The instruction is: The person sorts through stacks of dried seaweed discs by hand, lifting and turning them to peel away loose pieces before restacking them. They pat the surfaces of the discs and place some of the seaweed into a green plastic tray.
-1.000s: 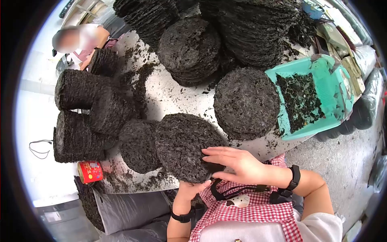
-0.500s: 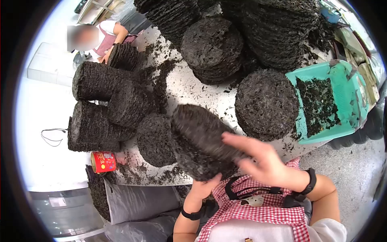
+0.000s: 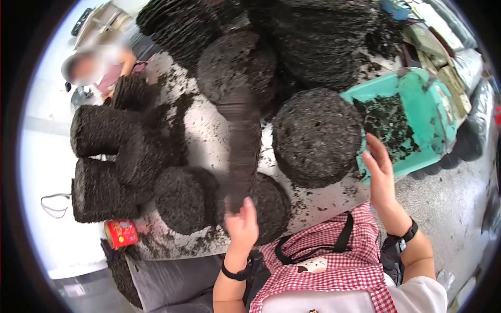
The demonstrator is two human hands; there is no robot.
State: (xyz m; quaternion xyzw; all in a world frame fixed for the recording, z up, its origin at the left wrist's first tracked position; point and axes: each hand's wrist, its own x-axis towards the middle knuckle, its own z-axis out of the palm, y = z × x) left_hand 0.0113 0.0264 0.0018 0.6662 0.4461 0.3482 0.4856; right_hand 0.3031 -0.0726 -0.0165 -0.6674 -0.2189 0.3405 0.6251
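In my left hand (image 3: 242, 225) is a bundle of round dried seaweed sheets (image 3: 243, 148), stood up edge-on and smeared by motion. My fingers grip its lower end. Behind that hand, another round seaweed stack (image 3: 270, 208) lies at the near edge of the table. My right hand (image 3: 382, 175) holds nothing; its fingers are spread beside the right side of a flat round seaweed stack (image 3: 317, 136). Just beyond those fingers is a teal plastic basket (image 3: 432, 122) with loose seaweed scraps inside.
Seaweed rolls (image 3: 102, 130) lie on the left, with a red can (image 3: 120, 233) below them. Tall seaweed piles (image 3: 323, 41) rise at the back. Another person (image 3: 112, 65) is at the upper left. Crumbs litter the white table (image 3: 201, 128).
The seaweed bundle has swung from a slant to upright, away from my body. My right hand has left it and moved right toward the basket. The view has shifted too.
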